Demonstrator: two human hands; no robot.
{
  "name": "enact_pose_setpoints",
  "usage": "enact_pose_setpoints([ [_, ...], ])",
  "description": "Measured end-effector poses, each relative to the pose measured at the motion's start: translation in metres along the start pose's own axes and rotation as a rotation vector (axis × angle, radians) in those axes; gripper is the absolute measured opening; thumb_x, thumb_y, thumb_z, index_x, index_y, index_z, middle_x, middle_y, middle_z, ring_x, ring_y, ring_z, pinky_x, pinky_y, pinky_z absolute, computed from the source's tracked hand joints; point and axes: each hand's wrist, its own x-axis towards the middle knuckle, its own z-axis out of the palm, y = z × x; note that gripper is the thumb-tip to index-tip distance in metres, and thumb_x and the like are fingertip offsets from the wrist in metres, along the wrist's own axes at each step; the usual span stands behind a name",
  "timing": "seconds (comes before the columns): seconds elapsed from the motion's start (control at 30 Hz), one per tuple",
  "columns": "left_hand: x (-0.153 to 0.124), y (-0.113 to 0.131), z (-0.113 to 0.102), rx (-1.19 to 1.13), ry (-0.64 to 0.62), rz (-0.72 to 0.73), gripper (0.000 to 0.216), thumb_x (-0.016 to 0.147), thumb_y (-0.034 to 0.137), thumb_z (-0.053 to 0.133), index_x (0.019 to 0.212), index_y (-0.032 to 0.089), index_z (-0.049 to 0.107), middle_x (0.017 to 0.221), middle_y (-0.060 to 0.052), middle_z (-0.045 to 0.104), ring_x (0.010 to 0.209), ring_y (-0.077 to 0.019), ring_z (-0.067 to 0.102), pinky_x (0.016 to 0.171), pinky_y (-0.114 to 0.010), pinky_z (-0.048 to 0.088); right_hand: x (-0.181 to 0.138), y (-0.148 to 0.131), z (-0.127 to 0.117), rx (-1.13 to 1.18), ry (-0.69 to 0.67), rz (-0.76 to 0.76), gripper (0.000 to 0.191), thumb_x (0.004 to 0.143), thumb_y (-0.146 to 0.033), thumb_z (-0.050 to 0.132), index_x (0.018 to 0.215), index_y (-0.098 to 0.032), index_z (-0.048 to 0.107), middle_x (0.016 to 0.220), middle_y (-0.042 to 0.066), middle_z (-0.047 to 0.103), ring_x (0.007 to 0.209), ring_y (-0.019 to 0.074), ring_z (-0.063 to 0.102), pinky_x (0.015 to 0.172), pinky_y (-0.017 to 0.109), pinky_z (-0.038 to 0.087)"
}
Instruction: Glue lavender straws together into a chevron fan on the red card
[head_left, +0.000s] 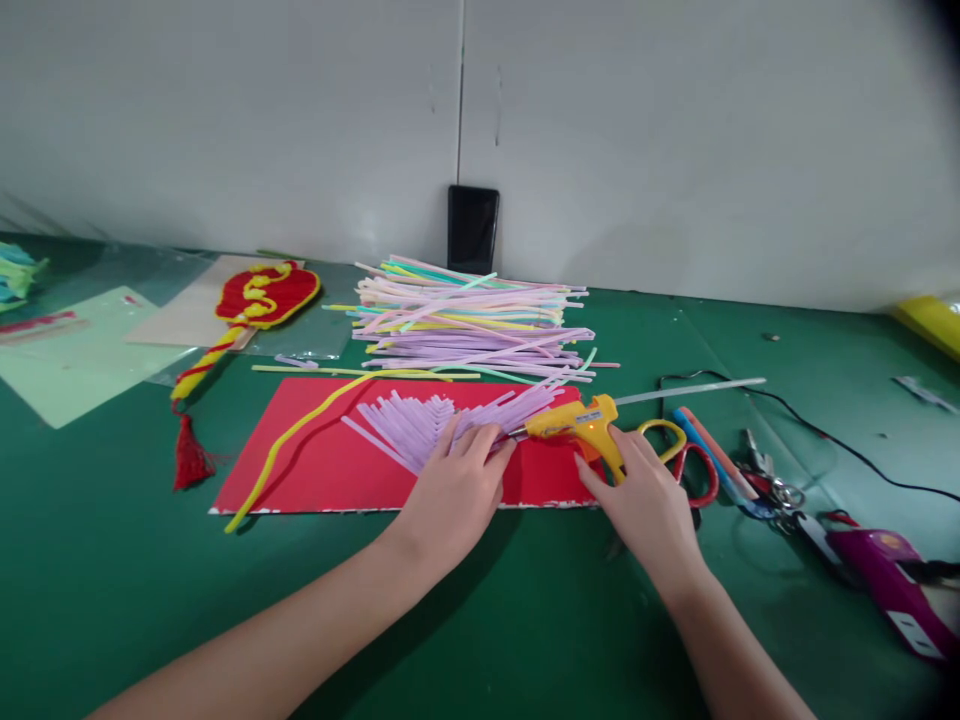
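Observation:
Purple pipe cleaner pieces (405,420) lie in a slanted, leaf-like pattern on a red board (300,440). My left hand (457,480) is over their right half, its bent fingers pressed down on the pieces; the fingertips are partly hidden. My right hand (645,495) has its thumb and fingers around the handle of a yellow glue gun (577,422). The gun's nozzle points left, close to my left fingers, and a clear glue stick (690,390) sticks out of its back. A long yellow pipe cleaner (289,435) curves across the board's left side.
Behind the board lies a pile of pastel pipe cleaners (472,320), with a phone (472,228) against the wall. A red and yellow fan-shaped piece (262,297) lies left. Scissors (697,475), markers (716,455), keys (780,490), a black cord (840,445) and a purple object (889,575) lie right.

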Motion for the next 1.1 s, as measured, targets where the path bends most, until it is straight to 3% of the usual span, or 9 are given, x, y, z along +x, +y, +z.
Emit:
enact_pose_setpoints([
  [0.23,-0.005,0.001,-0.002,0.085,0.055,0.060,0.037,0.088,0.008,0.040,0.124,0.011,0.052,0.117,-0.012,0.060,0.110,-0.0233,0.057,0.109,-0.051,0.028,0.000,0.001,0.001,0.006,0.004,-0.007,0.043,0.084,-0.044,0.048,0.119,-0.019,0.053,0.108,0.009,0.062,0.089,0.0236,0.064,0.055,0.029,0.050],
  [0.37,-0.011,0.002,-0.007,0.157,0.055,0.010,0.035,0.084,0.000,0.040,0.112,0.009,0.060,0.107,-0.012,0.065,0.103,-0.0241,0.061,0.104,-0.047,0.038,0.000,0.001,0.001,-0.002,-0.021,0.005,0.044,0.084,-0.044,0.049,0.119,-0.017,0.053,0.110,0.009,0.062,0.090,0.0234,0.063,0.056,0.029,0.050],
  [0.63,-0.010,-0.006,-0.002,-0.036,0.118,-0.083,0.028,0.084,-0.001,0.046,0.100,0.012,0.064,0.096,-0.009,0.066,0.095,-0.0223,0.062,0.089,-0.039,0.051,0.000,-0.003,0.001,0.047,0.019,-0.043,0.042,0.085,-0.044,0.047,0.118,-0.019,0.054,0.106,0.009,0.063,0.080,0.0211,0.064,0.055,0.029,0.049],
  [1.1,-0.008,-0.009,-0.001,-0.099,0.130,-0.096,0.023,0.088,0.004,0.046,0.098,0.014,0.065,0.095,-0.008,0.065,0.095,-0.0224,0.060,0.083,-0.039,0.052,0.001,0.001,0.005,0.120,-0.005,-0.099,0.040,0.088,-0.042,0.042,0.118,-0.018,0.054,0.107,0.012,0.061,0.083,0.0226,0.063,0.062,0.032,0.052],
])
